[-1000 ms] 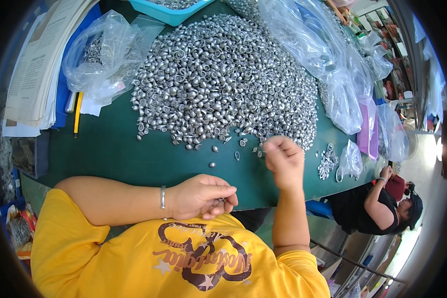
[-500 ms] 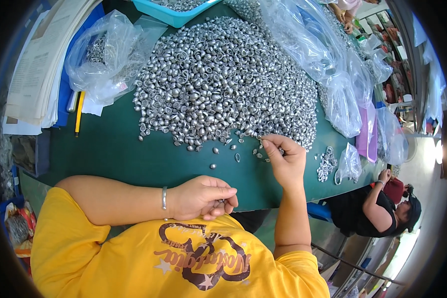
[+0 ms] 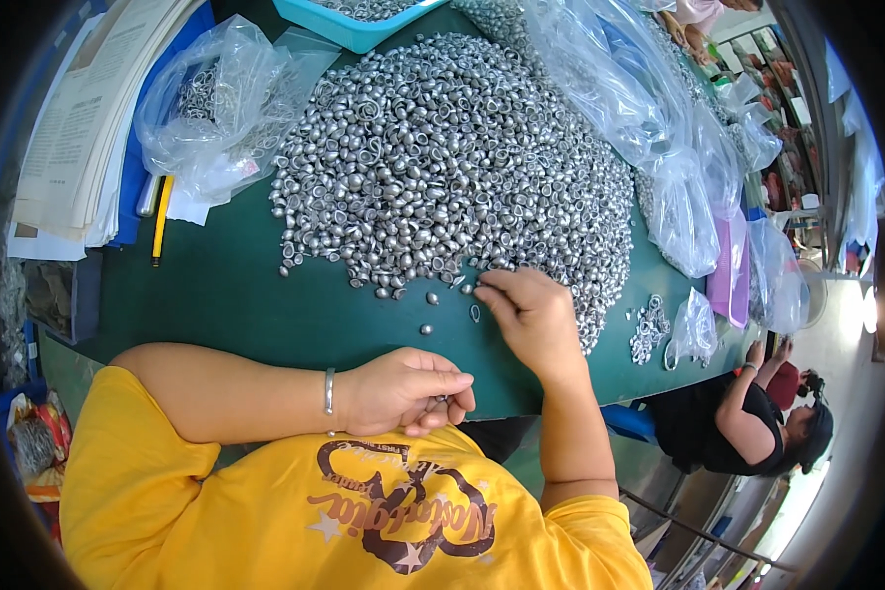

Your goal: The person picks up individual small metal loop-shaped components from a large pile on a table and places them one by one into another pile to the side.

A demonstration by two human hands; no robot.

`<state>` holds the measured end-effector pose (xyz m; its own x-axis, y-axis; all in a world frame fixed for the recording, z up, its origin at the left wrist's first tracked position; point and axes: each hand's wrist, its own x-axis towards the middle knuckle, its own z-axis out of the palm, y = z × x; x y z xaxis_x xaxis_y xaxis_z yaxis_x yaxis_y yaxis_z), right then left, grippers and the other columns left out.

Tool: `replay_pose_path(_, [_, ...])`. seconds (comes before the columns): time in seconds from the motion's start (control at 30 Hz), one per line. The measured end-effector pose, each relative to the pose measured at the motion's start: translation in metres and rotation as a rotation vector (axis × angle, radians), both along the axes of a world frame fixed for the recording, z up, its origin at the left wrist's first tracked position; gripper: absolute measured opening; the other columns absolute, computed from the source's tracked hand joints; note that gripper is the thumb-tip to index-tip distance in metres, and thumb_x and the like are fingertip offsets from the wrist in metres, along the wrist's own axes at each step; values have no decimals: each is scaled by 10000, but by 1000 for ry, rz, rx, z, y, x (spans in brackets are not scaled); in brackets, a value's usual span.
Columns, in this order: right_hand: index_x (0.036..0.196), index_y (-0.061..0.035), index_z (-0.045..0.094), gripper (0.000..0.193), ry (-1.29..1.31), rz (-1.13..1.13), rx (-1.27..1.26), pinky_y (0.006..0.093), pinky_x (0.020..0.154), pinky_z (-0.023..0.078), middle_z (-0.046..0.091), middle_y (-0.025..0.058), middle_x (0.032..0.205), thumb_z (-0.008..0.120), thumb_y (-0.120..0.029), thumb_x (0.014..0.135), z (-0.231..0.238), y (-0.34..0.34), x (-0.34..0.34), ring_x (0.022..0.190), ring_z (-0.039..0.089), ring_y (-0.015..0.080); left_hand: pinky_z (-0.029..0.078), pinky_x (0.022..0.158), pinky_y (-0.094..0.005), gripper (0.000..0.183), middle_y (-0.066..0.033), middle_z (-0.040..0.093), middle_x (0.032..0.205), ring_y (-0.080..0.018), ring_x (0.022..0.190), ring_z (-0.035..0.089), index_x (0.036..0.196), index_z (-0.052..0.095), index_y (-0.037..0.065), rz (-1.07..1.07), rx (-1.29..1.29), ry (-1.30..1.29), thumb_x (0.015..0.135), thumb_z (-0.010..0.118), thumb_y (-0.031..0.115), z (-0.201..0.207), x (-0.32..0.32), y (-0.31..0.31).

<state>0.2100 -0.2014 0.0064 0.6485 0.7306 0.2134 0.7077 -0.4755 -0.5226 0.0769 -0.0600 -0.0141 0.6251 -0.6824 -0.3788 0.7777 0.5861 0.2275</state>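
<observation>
Where glossy metal-shell heap (image 3: 452, 157) ends, right hand (image 3: 538, 320): fingertips close, hold unclear; left hand (image 3: 395, 391), nearer me than heap: curled, grip hidden.

The head-worn fisheye looks down from close above the hands (image 3: 398, 391) and table (image 3: 206, 305).

One large heap (image 3: 442, 162), one turquoise tray (image 3: 364, 37)

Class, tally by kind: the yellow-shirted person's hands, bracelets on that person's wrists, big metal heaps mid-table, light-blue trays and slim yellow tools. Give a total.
Hands: 2 (left hand, right hand)
Bracelet: 1
Big metal heap: 1
Light-blue tray: 1
Slim yellow tool: 1
Total: 6
</observation>
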Motion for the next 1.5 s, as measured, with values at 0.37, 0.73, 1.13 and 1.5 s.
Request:
replay_pose_path(0.37, [770,9,628,53,468,-180,295,236,456,399,559,44,598,620,-42,759,6,5,5,508,509,116,359,466,-211,266,-84,549,783,-101,542,428,845,555,-2,-2,23,3,916,439,227,1,0,0])
replay_pose_path(0.73, [812,40,578,74,1273,-157,869,194,363,239,494,23,568,563,-7,757,12,-16,15,393,339,52,360,469,-215,269,-90,551,789,-103,548,428,852,559,-6,-1,20,-4,919,432,222,0,-1,-1])
replay_pose_path(1.13, [758,-6,605,36,526,-260,399,234,404,350,535,45,596,615,-35,738,-2,-44,2,441,467,136,358,447,-206,245,-79,535,749,-92,565,440,846,528,1,-3,15,28,907,457,228,3,0,0])
replay_pose_path(1.5, [781,-26,641,83,-66,-285,-140,264,536,448,600,104,673,669,-88,733,1,-33,-2,567,569,168,365,446,-202,242,-83,549,751,-90,575,454,831,543,6,3,9,24,909,454,218,4,3,0])
